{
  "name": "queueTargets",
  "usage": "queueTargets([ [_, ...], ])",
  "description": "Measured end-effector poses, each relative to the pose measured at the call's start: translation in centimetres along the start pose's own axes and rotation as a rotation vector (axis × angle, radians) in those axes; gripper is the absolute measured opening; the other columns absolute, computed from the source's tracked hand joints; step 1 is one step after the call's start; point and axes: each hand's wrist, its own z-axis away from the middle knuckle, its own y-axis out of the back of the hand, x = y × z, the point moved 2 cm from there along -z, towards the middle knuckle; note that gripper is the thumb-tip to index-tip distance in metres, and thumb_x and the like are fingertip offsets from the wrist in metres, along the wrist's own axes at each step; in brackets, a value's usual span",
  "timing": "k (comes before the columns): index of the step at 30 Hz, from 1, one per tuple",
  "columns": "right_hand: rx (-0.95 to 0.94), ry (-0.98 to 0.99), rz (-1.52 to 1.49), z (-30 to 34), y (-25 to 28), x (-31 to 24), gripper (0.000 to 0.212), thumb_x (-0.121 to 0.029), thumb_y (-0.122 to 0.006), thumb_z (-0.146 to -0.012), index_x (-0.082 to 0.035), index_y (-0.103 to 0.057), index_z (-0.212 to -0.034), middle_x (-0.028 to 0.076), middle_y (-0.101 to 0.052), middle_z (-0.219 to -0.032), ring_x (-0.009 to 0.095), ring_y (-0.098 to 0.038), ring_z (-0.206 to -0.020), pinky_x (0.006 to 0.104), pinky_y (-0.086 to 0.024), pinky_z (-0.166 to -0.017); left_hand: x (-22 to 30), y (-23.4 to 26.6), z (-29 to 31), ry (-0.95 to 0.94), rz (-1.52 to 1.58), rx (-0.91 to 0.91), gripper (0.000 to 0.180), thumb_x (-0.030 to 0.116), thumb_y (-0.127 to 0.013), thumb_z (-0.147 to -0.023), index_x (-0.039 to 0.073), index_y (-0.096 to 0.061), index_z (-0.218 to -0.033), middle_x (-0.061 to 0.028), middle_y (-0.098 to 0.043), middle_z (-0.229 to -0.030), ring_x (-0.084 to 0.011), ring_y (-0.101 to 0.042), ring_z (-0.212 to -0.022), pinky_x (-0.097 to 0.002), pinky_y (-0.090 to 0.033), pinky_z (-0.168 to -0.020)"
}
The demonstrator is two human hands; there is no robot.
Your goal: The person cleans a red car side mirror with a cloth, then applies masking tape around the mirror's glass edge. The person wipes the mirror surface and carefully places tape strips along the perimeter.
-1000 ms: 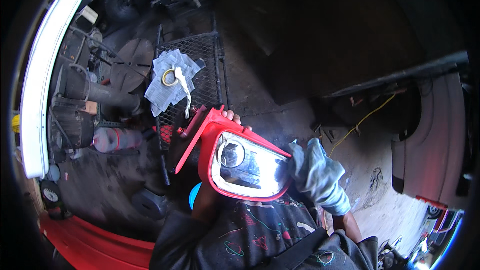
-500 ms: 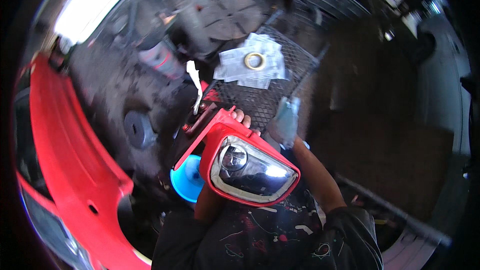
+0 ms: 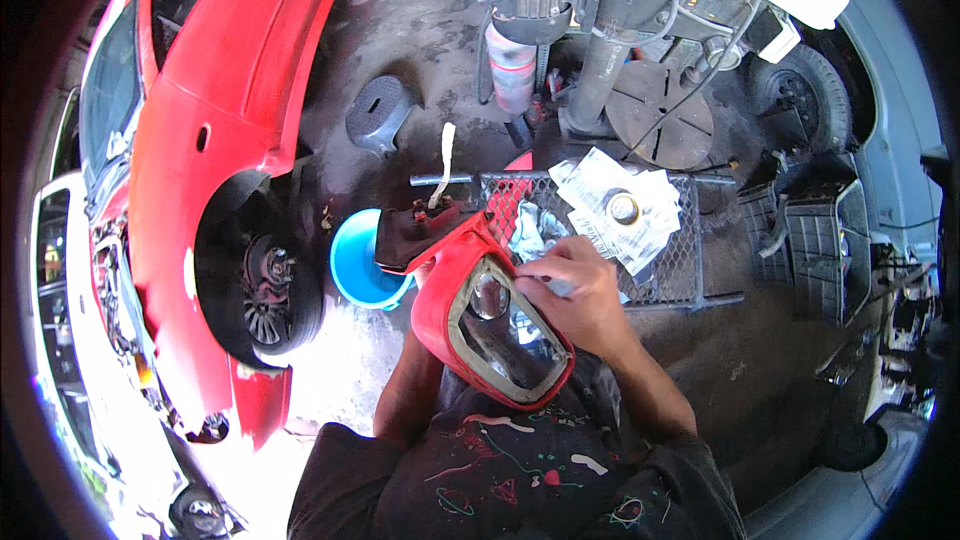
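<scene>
A red car side mirror (image 3: 450,290) with a dark glass (image 3: 510,340) is held up in front of my chest. My left hand is hidden behind its housing; only the left forearm (image 3: 405,395) shows, running up under it. My right hand (image 3: 578,292) rests on the upper right edge of the glass, fingers curled over a pale cloth (image 3: 528,232) that bunches out toward the mirror's top. A black mounting base (image 3: 415,232) sticks out from the mirror's upper left.
A red car (image 3: 230,90) with its wheel (image 3: 265,290) fills the left. A blue bucket (image 3: 352,262) and grey stool (image 3: 378,115) stand on the floor. Ahead, a metal mesh rack (image 3: 670,265) carries papers and a tape roll (image 3: 622,208). Machine post (image 3: 598,75), tyre (image 3: 812,100).
The view has swung round, so the red car now lies to the left. My right hand has come down with the cloth onto the mirror glass. The mirror stays held.
</scene>
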Motion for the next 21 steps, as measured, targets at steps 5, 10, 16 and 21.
queueTargets([
  [5, -0.178, 0.076, -0.025, -1.5, 0.3, -1.5, 0.021, -0.028, -0.072, -0.077, -0.008, -0.069, -0.078, 0.013, -0.063, -0.071, 0.032, -0.060, -0.067, 0.0409, -0.046, -0.059, -1.5, -1.6, 2.1, -0.136, 0.036, -0.015, 0.039, 0.028, -0.045, -0.096, -0.002, -0.051, -0.122, -0.0152, -0.061, -0.109, -0.0243, -0.062, -0.094, -0.0352, -0.053, -0.081],
  [10, -0.371, -0.008, 0.021, -1.0, 1.1, -0.5, 0.018, -0.025, -0.068, -0.077, -0.007, -0.069, -0.079, 0.016, -0.063, -0.072, 0.034, -0.061, -0.069, 0.0431, -0.047, -0.062, -3.3, -2.4, 3.2, -0.200, 0.042, -0.027, 0.038, 0.027, -0.047, -0.095, -0.002, -0.051, -0.121, -0.0153, -0.061, -0.108, -0.0248, -0.062, -0.095, -0.0362, -0.052, -0.083],
  [16, -0.368, 0.057, 0.119, 0.0, 2.2, -0.4, 0.015, -0.018, -0.065, -0.075, -0.004, -0.063, -0.078, 0.018, -0.061, -0.075, 0.037, -0.060, -0.072, 0.0450, -0.047, -0.064, -5.3, -4.4, 3.6, -0.268, 0.072, -0.023, 0.041, 0.030, -0.049, -0.094, -0.001, -0.051, -0.120, -0.0158, -0.060, -0.109, -0.0266, -0.061, -0.096, -0.0388, -0.050, -0.085],
  [21, -0.149, 0.251, -0.055, 0.5, 2.7, 0.7, 0.013, -0.013, -0.064, -0.080, -0.002, -0.058, -0.081, 0.016, -0.056, -0.075, 0.037, -0.056, -0.073, 0.0428, -0.048, -0.064, -5.5, -5.9, 3.8, -0.326, 0.106, -0.051, 0.043, 0.033, -0.051, -0.093, -0.001, -0.051, -0.119, -0.0161, -0.060, -0.109, -0.0280, -0.060, -0.096, -0.0409, -0.049, -0.087],
])
